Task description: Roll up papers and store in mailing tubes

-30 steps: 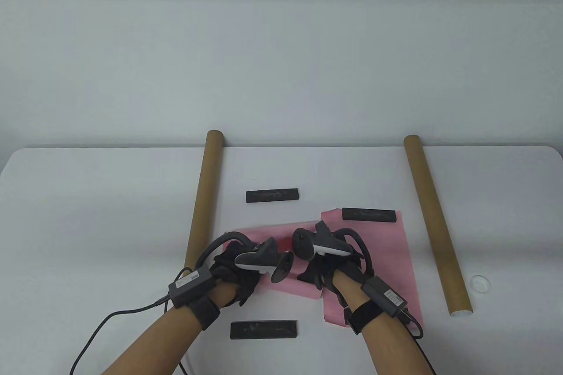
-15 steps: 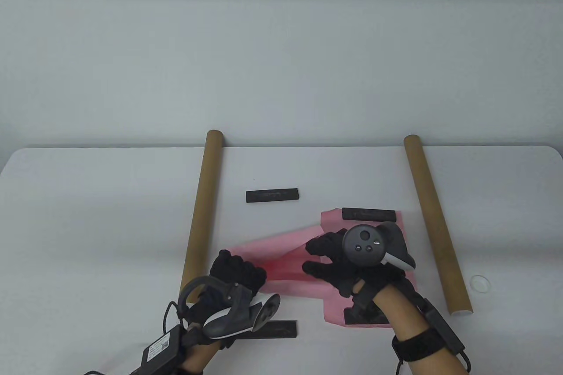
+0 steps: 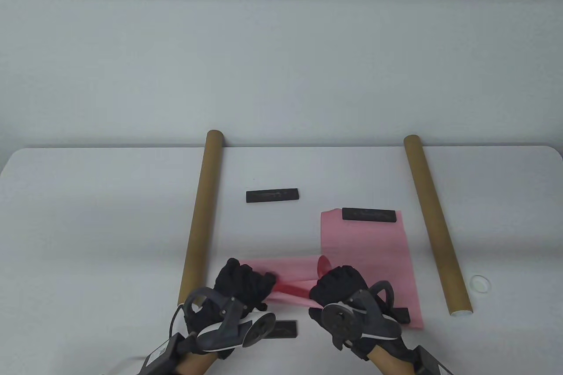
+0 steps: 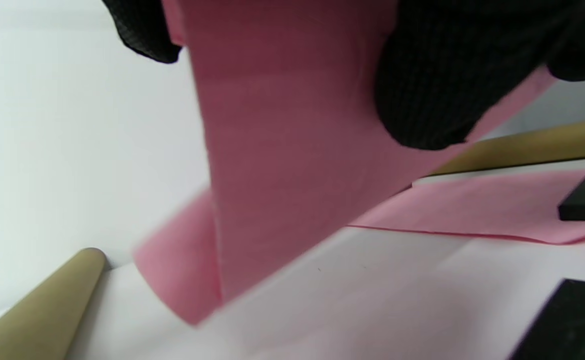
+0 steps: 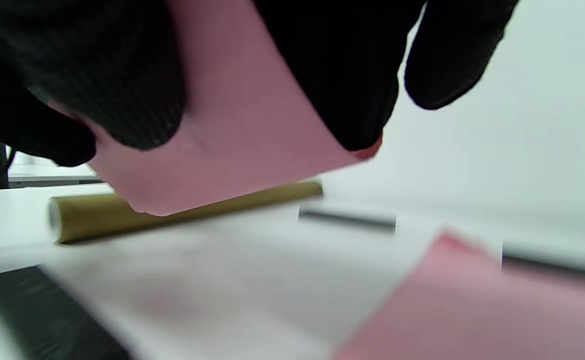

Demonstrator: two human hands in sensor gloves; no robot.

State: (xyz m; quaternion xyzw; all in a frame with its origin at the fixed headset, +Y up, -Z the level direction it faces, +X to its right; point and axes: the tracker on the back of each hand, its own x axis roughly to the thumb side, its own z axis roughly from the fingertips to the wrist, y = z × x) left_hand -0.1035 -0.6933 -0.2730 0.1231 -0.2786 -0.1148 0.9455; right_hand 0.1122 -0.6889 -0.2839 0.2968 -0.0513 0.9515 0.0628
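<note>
A pink paper (image 3: 294, 273) is partly rolled into a loose roll and lies crosswise near the table's front. My left hand (image 3: 253, 282) grips its left end and my right hand (image 3: 327, 285) grips its right end. In the left wrist view my fingers (image 4: 437, 75) wrap the pink roll (image 4: 282, 150). In the right wrist view my fingers (image 5: 342, 60) also clasp the roll (image 5: 232, 125). A second pink sheet (image 3: 365, 252) lies flat to the right. Two brown mailing tubes lie lengthwise, the left tube (image 3: 200, 216) and the right tube (image 3: 435, 221).
Black bar weights lie on the table: one at the flat sheet's far edge (image 3: 369, 215), one at its near edge (image 3: 399, 315), one loose in the middle (image 3: 272, 195), one by my left hand (image 3: 283, 329). A white tube cap (image 3: 479, 282) lies at the right.
Both hands have drawn back toward the table's front edge with the pink roll. The right hand left the flat sheet and now clasps the roll's right end. The roll lies more level.
</note>
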